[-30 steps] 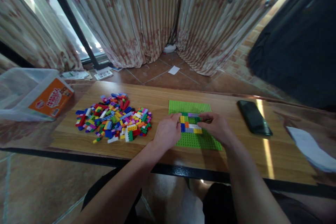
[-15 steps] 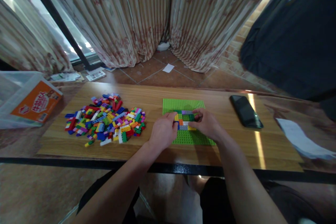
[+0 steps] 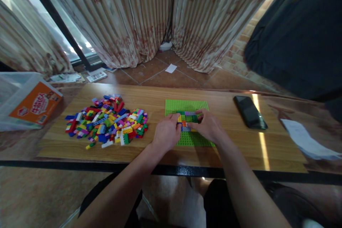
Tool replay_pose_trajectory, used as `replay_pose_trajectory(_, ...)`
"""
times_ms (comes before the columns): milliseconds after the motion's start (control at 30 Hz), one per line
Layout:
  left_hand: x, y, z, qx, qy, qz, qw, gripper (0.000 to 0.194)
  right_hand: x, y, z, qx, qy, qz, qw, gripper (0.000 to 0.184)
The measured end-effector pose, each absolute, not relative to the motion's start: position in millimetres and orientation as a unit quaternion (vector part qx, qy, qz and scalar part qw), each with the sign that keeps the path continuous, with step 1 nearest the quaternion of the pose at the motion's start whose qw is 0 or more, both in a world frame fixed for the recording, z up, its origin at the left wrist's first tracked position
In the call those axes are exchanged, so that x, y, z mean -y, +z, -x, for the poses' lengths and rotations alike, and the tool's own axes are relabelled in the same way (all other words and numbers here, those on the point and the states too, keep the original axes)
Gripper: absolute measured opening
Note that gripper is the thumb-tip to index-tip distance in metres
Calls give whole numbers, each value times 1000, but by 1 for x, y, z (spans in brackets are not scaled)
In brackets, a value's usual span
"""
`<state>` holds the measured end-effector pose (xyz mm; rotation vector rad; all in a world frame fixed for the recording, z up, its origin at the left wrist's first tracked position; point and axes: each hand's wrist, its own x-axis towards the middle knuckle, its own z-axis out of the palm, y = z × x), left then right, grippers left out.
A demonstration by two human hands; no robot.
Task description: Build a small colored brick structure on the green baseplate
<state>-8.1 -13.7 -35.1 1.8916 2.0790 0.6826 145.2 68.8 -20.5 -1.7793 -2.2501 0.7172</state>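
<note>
A green studded baseplate (image 3: 186,105) lies on the wooden table. On it stands a low block of toy bricks (image 3: 184,123) in yellow, orange, blue, green and pale purple, with green showing in its middle. My left hand (image 3: 166,132) closes on the block's left side, fingertips pressed to the yellow and blue bricks. Reaching over the right side, my right hand (image 3: 207,125) grips the bricks between thumb and fingers. Its thumb lies across the front rows and hides part of them. Whether a loose brick is under its fingers cannot be seen.
A heap of loose, mixed-colour bricks (image 3: 107,121) lies on the table's (image 3: 152,94) left half. A clear plastic box (image 3: 21,89) with an orange label stands beyond the left end. At the right are a black phone (image 3: 249,112) and white paper (image 3: 307,139).
The camera view has shifted, moving the table leftward in the picture. My right thumb has slid left across the block's front rows. My left hand stays at the block's left side.
</note>
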Motion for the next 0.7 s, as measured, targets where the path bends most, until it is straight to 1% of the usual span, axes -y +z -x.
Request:
replay_pose_trajectory(233, 13, -34, 8, -712, 232, -652, 119, 32, -64, -14, -141, 765, 228, 597, 80, 60)
replay_pose_trajectory(500, 10, -36, 8, -712, 239, -648, 127, 36, -59, -16, -137, 772, 215, 588, 107, 52)
replay_pose_trajectory(633, 10, -36, 10, -711, 245, -645, 135, 37, -64, -20, -147, 785, 260, 546, 136, 57)
replay_pose_trajectory(700, 10, -36, 11, -710, 248, -645, 139, 37, -68, -22, -153, 775, 291, 540, 151, 55)
